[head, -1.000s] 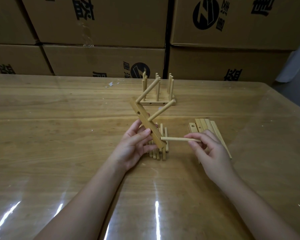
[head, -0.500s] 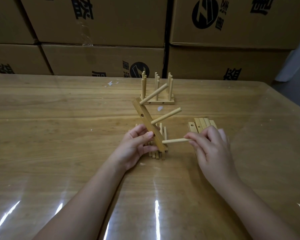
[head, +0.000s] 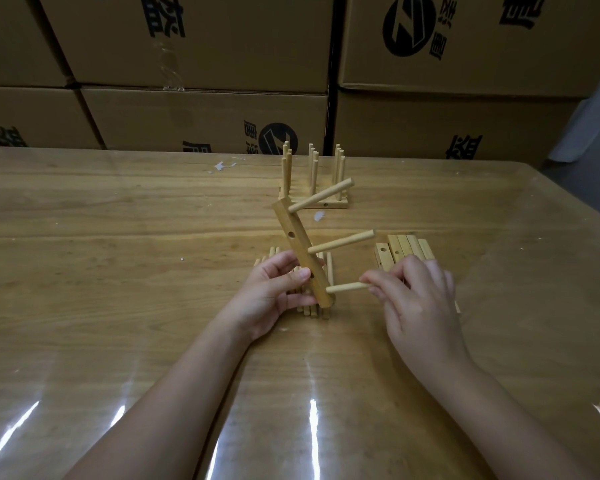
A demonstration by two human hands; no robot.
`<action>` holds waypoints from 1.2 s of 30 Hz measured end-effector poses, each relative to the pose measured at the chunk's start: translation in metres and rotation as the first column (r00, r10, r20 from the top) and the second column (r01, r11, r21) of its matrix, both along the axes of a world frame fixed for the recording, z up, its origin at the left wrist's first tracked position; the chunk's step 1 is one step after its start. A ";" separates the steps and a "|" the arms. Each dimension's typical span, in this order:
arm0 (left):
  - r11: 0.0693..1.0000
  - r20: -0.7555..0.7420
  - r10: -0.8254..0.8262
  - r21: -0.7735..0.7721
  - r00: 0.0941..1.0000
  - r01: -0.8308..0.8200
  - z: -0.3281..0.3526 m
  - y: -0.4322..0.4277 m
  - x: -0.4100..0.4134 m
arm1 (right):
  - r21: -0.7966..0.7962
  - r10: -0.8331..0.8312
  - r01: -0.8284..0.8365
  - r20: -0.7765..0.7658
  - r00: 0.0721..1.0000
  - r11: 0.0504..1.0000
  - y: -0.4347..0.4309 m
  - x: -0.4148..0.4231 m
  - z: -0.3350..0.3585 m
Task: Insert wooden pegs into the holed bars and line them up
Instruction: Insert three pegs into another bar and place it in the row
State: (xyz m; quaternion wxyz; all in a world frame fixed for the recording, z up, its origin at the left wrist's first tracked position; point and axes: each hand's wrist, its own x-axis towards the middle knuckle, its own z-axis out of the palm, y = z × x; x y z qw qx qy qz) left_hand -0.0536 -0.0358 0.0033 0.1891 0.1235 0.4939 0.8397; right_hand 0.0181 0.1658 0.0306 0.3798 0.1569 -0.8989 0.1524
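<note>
My left hand grips the lower end of a holed wooden bar, held tilted above the table. Two pegs stick out of the bar to the right, an upper peg and a middle peg. A third peg sits in the bar's lowest hole, and my right hand pinches its outer end. Loose pegs lie on the table under the bar, partly hidden by my left hand. A row of finished bars with upright pegs stands further back.
A stack of bare holed bars lies just behind my right hand. Cardboard boxes line the far edge of the table, which has a glossy clear cover.
The bar has swung more upright, and my right hand has pushed the third peg further into the lowest hole, closing in on the bar.
</note>
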 end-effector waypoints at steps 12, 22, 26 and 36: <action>1.000 -0.004 -0.007 0.000 1.000 0.007 0.000 -0.001 0.001 | -0.008 -0.003 0.003 0.017 1.000 1.000 -0.001 0.001 -0.001; 1.000 -0.018 -0.020 0.002 1.000 0.020 -0.001 -0.001 0.000 | -0.186 0.087 -0.060 0.138 0.987 0.981 -0.005 0.005 0.001; 0.999 -0.012 -0.036 0.014 0.999 0.036 0.000 -0.002 -0.001 | -0.384 0.121 -0.065 0.122 0.985 0.921 -0.001 0.005 0.004; 0.999 -0.016 -0.030 -0.032 0.999 0.030 0.000 -0.002 -0.001 | -0.382 0.106 -0.065 0.086 0.991 0.922 0.003 0.001 0.006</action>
